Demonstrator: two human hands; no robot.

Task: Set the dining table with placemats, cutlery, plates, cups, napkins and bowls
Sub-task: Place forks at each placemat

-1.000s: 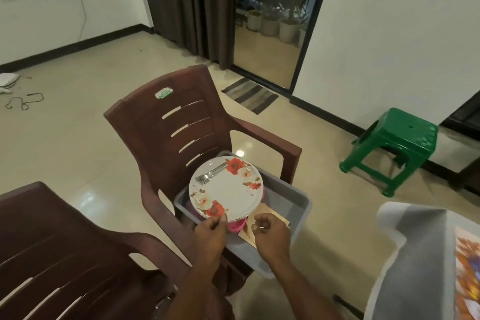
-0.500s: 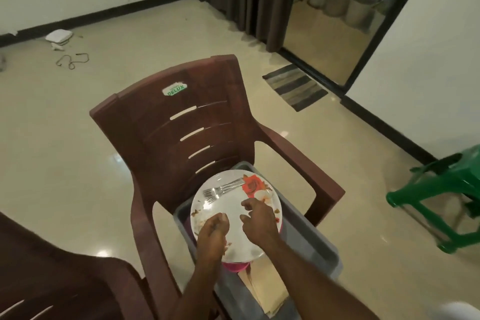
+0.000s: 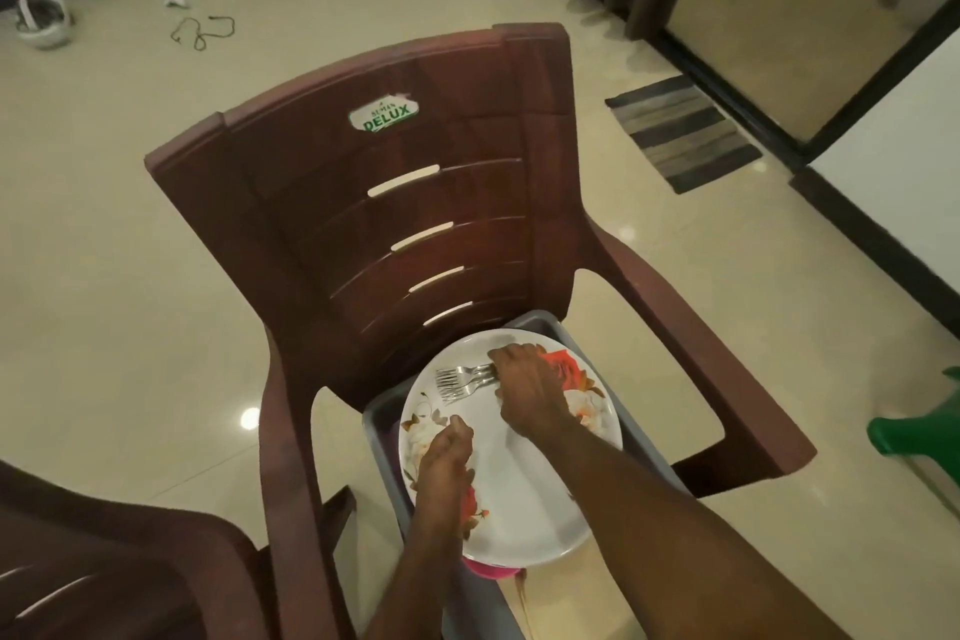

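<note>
— What's the person doing over at the chair (image 3: 415,203)?

— Collecting the table things. A grey tub (image 3: 535,322) sits on the seat, and a flowered plate (image 3: 524,494) lies on top of what's inside it, towards the back edge of the seat. Something pink (image 3: 491,568) peeks out under the plate's near rim; I can't tell what.

— And the hands?

— The right hand (image 3: 530,392) is over the far side of the plate, its fingers curled down onto the handles of the forks (image 3: 462,379), which lie there with prongs pointing left. It looks like a pinch on the handles, though the fingertips are hidden under the hand. The left hand (image 3: 447,457) rests at the plate's left rim, fingers bunched together; whether they actually clamp the rim I can't tell.

— Why hold it like that?

— My guess: the left steadies the plate so it won't tip on the stack while the right lifts the forks off.

— Anything else in the tub?

— A tan sheet (image 3: 566,603) at its near end, perhaps a napkin or mat.
</note>
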